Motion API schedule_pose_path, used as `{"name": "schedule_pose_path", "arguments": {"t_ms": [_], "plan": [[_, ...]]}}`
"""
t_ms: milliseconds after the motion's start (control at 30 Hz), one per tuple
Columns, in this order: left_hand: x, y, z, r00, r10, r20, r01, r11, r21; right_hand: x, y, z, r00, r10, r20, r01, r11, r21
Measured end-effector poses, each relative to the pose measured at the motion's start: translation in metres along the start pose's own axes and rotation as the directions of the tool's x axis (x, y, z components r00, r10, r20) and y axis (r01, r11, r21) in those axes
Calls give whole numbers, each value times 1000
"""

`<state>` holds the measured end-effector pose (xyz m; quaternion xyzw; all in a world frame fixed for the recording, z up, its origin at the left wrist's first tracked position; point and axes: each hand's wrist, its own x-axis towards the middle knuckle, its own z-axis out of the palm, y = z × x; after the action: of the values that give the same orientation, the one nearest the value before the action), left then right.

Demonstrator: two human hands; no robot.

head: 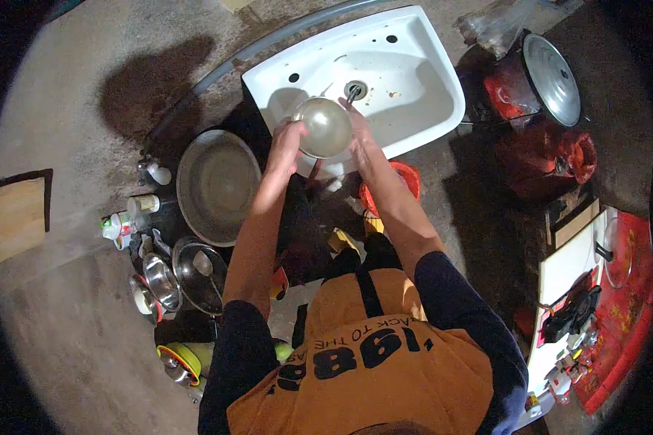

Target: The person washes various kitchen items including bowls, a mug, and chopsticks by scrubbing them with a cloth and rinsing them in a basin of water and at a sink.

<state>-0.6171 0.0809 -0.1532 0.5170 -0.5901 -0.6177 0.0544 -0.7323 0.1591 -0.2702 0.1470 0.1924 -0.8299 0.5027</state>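
A round metal bowl (325, 128) is held between my two hands over the near left edge of a white washbasin (424, 133). My left hand (287, 144) grips its left rim, with the thumb on top. My right hand (359, 128) lies against its right side; some of its fingers are hidden. A dark, thin thing, perhaps a hose end, shows beside my right fingertips and points at the basin's drain (355, 90). Small food scraps (394, 94) lie on the basin's bottom.
A large round basin (219, 187) stands left of my left forearm. Metal pans and bowls (162, 281) stand lower left. Below the washbasin is a red container (408, 176). At right are a lidded pot (552, 80), a red bag (579, 155) and a cluttered white-and-red table (620, 326).
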Motion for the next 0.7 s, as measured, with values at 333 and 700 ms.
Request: {"name": "schedule_pose_path", "arguments": {"t_ms": [333,700], "plan": [[13,-12,-9,923,-249,292,349,860,-371,30,20,-35,985,155,-81,-132,963,234],[-18,0,9,926,-160,342,305,850,-428,-20,-2,23,987,-11,-158,-9,992,-127]]}}
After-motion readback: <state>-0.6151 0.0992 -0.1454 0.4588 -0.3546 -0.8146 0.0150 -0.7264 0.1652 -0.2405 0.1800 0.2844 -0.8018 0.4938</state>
